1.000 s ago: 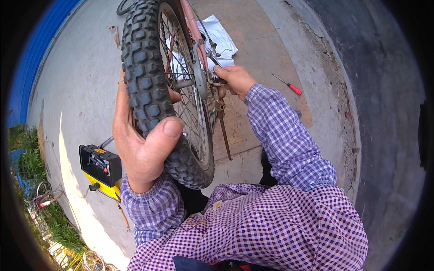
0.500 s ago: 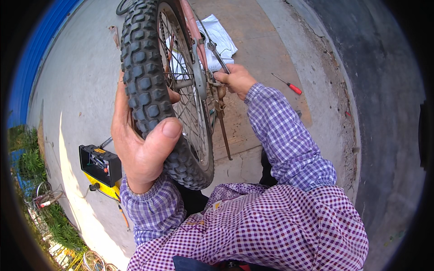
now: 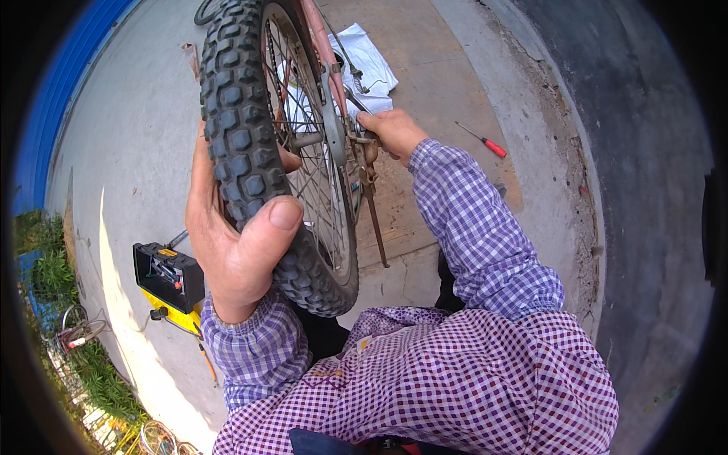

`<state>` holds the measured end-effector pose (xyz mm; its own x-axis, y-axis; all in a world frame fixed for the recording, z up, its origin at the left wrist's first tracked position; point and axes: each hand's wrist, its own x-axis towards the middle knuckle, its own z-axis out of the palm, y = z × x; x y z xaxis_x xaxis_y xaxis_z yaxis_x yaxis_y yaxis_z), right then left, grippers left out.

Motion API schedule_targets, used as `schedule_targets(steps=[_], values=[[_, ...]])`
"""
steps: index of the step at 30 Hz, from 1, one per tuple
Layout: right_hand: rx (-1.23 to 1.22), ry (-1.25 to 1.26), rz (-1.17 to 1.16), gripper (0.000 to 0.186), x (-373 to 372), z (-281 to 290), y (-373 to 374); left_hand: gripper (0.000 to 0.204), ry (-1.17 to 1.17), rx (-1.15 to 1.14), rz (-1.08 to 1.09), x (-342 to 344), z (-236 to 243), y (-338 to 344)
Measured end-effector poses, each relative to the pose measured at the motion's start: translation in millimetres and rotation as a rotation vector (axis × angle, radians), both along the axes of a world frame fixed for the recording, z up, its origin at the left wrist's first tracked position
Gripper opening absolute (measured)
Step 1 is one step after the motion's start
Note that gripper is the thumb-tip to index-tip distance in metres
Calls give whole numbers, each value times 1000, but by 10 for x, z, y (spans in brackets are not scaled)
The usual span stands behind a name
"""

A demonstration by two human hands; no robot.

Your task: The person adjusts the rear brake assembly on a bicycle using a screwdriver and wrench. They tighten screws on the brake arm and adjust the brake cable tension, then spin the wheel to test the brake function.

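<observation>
A bicycle wheel with a knobby black tyre (image 3: 241, 125) stands upright right in front of me, set in a pink bike frame (image 3: 318, 34). My left hand (image 3: 243, 254) wraps round the tyre from the left. Its thumb lies over the tread, and a fingertip shows beside the spokes. To the right of the wheel, my right hand (image 3: 394, 133) is closed on a metal wrench (image 3: 356, 100) close to the axle. The wrench's far end is partly hidden by the frame tube. Below that hand a rusty kickstand (image 3: 374, 220) points down.
A red-handled screwdriver (image 3: 494, 147) lies on a brown board (image 3: 432, 68) at the right. White sheeting (image 3: 368, 57) is spread behind the wheel. On the concrete at left stands a black and yellow toolbox (image 3: 171, 280) with tools inside.
The wrench has swung down and left, its head now beside the frame tube. My right hand has shifted slightly with it. My left hand keeps its grip on the tyre.
</observation>
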<state>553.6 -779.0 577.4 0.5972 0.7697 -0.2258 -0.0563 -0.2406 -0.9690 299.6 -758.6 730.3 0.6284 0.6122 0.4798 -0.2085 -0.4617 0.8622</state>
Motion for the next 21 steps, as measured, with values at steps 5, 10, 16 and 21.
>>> schedule_targets(steps=[5,10,16,21], values=[[74,99,36,24,16,-40,-13,94,2,-4,0,-14,1,7],[185,96,56,27,31,-79,-33,95,4,14,1,-16,8,12],[43,146,36,32,33,3,-17,97,9,10,2,-4,24,9],[55,125,30,28,10,62,-24,96,-5,11,3,1,49,7]])
